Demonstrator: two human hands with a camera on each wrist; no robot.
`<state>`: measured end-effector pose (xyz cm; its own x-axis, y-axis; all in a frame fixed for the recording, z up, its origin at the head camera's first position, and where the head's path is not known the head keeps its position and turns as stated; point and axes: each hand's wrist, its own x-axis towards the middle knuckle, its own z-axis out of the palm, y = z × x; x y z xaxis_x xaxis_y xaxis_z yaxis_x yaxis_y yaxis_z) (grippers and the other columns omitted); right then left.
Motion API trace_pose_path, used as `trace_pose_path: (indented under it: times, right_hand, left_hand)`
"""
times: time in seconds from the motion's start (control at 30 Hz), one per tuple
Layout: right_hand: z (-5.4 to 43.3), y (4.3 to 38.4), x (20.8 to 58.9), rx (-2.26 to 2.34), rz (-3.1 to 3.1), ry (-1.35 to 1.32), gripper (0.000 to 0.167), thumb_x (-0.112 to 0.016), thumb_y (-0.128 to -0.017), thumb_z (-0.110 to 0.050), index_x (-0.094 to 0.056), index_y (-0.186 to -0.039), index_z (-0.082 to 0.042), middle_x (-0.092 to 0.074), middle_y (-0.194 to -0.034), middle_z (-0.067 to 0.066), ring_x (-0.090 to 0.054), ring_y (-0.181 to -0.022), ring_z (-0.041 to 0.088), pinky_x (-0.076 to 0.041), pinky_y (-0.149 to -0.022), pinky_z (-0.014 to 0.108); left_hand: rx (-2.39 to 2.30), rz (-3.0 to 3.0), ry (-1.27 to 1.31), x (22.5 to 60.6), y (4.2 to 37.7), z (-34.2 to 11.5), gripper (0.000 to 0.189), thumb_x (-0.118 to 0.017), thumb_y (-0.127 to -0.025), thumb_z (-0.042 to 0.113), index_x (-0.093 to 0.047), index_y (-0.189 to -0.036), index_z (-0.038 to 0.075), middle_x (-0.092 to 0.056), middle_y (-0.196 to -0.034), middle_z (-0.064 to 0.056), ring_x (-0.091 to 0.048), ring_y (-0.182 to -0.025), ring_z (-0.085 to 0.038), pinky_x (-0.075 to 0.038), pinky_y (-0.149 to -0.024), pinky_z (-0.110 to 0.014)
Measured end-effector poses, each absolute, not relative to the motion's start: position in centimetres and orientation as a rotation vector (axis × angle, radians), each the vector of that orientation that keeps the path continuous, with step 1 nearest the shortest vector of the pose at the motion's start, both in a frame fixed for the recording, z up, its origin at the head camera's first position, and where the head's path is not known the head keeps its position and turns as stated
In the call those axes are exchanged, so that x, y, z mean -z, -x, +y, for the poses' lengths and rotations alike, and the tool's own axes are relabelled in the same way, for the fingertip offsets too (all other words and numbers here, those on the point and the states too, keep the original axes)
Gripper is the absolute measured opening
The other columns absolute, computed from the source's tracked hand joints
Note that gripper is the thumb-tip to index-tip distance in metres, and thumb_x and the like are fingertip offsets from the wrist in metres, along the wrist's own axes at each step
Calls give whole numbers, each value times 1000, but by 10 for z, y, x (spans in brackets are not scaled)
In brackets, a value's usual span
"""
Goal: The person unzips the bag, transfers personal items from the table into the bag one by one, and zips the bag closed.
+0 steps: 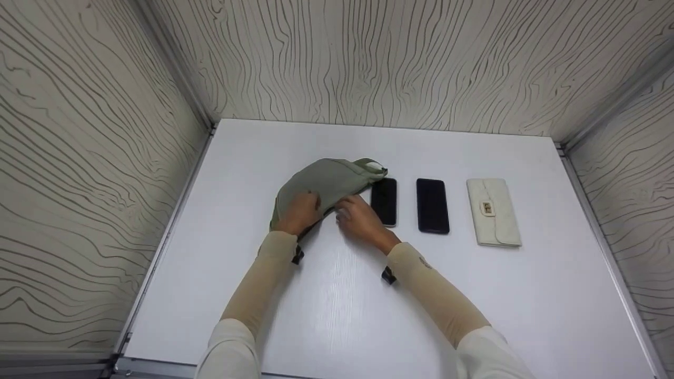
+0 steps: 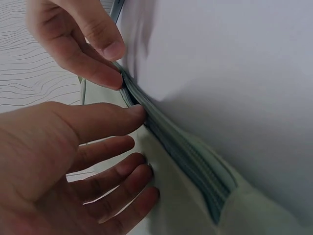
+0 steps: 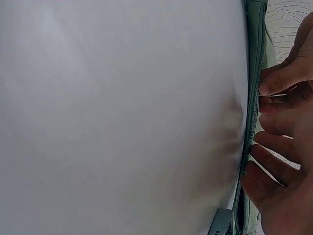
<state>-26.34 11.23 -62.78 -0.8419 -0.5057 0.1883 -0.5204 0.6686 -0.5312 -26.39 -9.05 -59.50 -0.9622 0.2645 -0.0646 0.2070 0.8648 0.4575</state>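
A green crescent-shaped zip bag [image 1: 329, 179] lies left of the table's middle, with a strap loop at its right end. My left hand [image 1: 301, 215] is over the bag's near side, and its thumb [image 2: 110, 120] and fingers pinch the fabric beside the zipper [image 2: 188, 152]. Farther right along that same edge, my right hand [image 1: 359, 218] grips the bag at the zipper, thumb and index finger close together. Between the two hands the zipper shows a narrow dark gap. The bag's inside is hidden.
Right of the bag lies a black phone [image 1: 385, 205], its top edge close by the strap end. A second black phone [image 1: 433, 206] and a cream wallet [image 1: 494, 212] with a metal clasp follow to the right. Patterned walls [image 1: 358, 63] border the white table [image 1: 337, 316].
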Motion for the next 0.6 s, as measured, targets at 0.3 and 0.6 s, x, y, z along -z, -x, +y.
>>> trace_pose_path:
  times: [0.3, 0.6]
  right_hand:
    - [114, 263, 629, -914, -2797, -957, 23, -72, -97, -7, -73, -118, 3, -67, -134, 20, -57, -131, 41, -42, -117, 52]
    - [113, 263, 629, -879, -2805, -998, 34, -72, -96, -5, -71, -129, 5, -64, -139, 23, -55, -133, 45, -41, -117, 56]
  left_hand:
    - [-590, 2913, -386, 599, 264, -89, 16, -74, -98, 13, -62, -93, 3, -63, -92, -11, -50, -81, -23, -50, -78, -45]
    - [-559, 2940, -396, 601, 264, -88, 17, -73, -100, 17, -65, -99, 1, -66, -102, -16, -57, -87, -27, -54, -85, -49]
